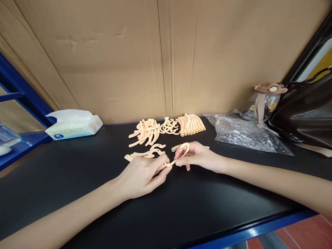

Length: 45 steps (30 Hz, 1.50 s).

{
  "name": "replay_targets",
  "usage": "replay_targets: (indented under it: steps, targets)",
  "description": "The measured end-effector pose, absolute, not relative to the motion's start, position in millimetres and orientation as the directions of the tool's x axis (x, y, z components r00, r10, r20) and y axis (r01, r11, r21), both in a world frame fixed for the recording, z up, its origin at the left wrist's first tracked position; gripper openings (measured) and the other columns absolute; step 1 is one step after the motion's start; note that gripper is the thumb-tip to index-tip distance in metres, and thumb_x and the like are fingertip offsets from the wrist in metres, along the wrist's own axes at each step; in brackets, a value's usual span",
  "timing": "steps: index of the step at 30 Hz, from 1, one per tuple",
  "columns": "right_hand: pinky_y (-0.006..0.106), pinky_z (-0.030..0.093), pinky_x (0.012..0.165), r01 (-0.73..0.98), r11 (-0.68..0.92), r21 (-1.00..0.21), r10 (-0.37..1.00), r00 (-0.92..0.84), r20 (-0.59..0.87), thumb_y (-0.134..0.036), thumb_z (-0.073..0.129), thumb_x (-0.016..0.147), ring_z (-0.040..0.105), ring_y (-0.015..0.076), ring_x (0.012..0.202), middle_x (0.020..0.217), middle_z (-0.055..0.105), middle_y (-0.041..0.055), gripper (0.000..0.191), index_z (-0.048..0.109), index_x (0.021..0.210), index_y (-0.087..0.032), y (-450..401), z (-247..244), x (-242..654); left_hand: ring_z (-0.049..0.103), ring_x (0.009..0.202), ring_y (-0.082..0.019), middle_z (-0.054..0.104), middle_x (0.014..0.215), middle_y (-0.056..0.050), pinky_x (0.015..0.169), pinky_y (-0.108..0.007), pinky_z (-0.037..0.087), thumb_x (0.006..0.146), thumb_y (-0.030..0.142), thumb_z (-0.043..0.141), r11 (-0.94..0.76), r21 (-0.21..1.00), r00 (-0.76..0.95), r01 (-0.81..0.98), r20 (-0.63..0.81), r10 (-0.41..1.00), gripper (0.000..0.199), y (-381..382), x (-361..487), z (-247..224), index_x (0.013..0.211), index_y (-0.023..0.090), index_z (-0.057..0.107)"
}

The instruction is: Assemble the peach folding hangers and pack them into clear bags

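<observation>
Above the black tabletop (197,200), my left hand (145,174) pinches a beige plastic hanger arm (163,166), most of it hidden under the fingers. A matching curved hanger hook (187,148) is held between the thumb and fingers of my right hand (195,157). The hook's lower end meets the hanger arm at my left fingertips; whether the two are joined I cannot tell. Just behind my left hand lie several hanger pieces with hooks (157,146). Another beige piece (175,148) shows partly behind my right hand.
At the back lie a loose pile of hanger arms (145,133), a heap of hooks (169,126) and a neat row of arms (190,125). A tissue pack (75,126) is left; a clear plastic bag (241,133), bottle (271,98) and dark bag (303,107) are right.
</observation>
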State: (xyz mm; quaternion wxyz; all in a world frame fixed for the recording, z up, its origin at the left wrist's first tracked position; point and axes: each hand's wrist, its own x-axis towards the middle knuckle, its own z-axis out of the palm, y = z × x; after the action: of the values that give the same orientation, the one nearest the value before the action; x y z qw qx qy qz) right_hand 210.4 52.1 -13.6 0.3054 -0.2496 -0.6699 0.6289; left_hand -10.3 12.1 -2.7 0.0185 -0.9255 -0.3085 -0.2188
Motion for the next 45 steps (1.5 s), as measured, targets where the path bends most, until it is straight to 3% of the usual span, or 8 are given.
replay_targets:
  steps: [8, 12, 22, 28, 37, 45]
  targets:
    - [0.023, 0.042, 0.053, -0.013, -0.013, -1.000, 0.791, -0.611, -0.003, -0.030, 0.078, 0.068, 0.050, 0.0057, 0.054, 0.075, 0.065, -0.0008, 0.019, 0.068, 0.075, -0.015, 50.5, -6.3, 211.9, 0.038, 0.048, -0.011, 0.042, 0.059, 0.006, 0.049, -0.023, 0.030, 0.082, 0.011, 0.034, -0.849, 0.118, 0.741, 0.515, 0.437, 0.510, 0.012, 6.5, -12.3, -1.3, 0.076, 0.021, 0.036]
    - [0.023, 0.043, 0.055, -0.030, -0.019, -0.999, 0.784, -0.621, 0.004, -0.031, 0.077, 0.070, 0.050, 0.0067, 0.058, 0.074, 0.062, -0.0006, 0.020, 0.068, 0.076, -0.015, 51.2, -7.1, 212.3, 0.036, 0.049, -0.012, 0.039, 0.058, 0.005, 0.048, -0.024, 0.030, 0.081, 0.011, 0.033, -0.872, 0.077, 0.757, 0.484, 0.463, 0.462, 0.013, 5.2, -12.0, -0.4, 0.073, 0.022, 0.032]
    - [0.024, 0.046, 0.063, -0.143, -0.066, -0.988, 0.800, -0.599, 0.033, -0.029, 0.074, 0.075, 0.051, 0.0066, 0.061, 0.078, 0.061, -0.0011, 0.020, 0.068, 0.089, -0.017, 53.7, -12.3, 216.0, 0.043, 0.045, -0.011, 0.044, 0.057, 0.007, 0.046, -0.022, 0.028, 0.097, 0.023, 0.031, -0.731, 0.056, 0.649, 0.680, 0.417, 0.636, 0.013, 12.1, -7.7, -2.0, 0.085, 0.022, 0.035]
    - [0.023, 0.048, 0.064, -0.192, -0.103, -0.976, 0.818, -0.574, 0.027, -0.029, 0.074, 0.075, 0.057, 0.0082, 0.067, 0.080, 0.066, 0.0011, 0.018, 0.068, 0.087, -0.016, 53.9, -12.8, 215.0, 0.045, 0.044, -0.012, 0.044, 0.054, 0.008, 0.045, -0.022, 0.026, 0.098, 0.027, 0.029, -0.697, 0.065, 0.627, 0.714, 0.382, 0.679, 0.015, 13.6, -9.8, -6.5, 0.087, 0.022, 0.037]
    - [0.024, 0.047, 0.066, -0.176, -0.114, -0.978, 0.787, -0.617, 0.019, -0.027, 0.074, 0.075, 0.056, 0.0072, 0.061, 0.079, 0.067, 0.0001, 0.017, 0.067, 0.087, -0.016, 54.2, -10.3, 216.9, 0.048, 0.048, -0.013, 0.048, 0.060, 0.006, 0.047, -0.022, 0.030, 0.100, 0.030, 0.027, -0.686, 0.113, 0.622, 0.719, 0.335, 0.708, 0.018, 14.6, -9.0, -6.3, 0.087, 0.022, 0.037]
    - [0.024, 0.043, 0.061, -0.162, -0.109, -0.981, 0.786, -0.618, 0.015, -0.027, 0.074, 0.075, 0.047, 0.0069, 0.057, 0.066, 0.055, -0.0039, 0.016, 0.066, 0.083, -0.016, 53.2, -9.4, 215.8, 0.048, 0.049, -0.012, 0.049, 0.060, 0.006, 0.047, -0.022, 0.030, 0.099, 0.028, 0.028, -0.696, 0.127, 0.627, 0.707, 0.344, 0.699, 0.017, 13.3, -8.1, -3.3, 0.089, 0.022, 0.040]
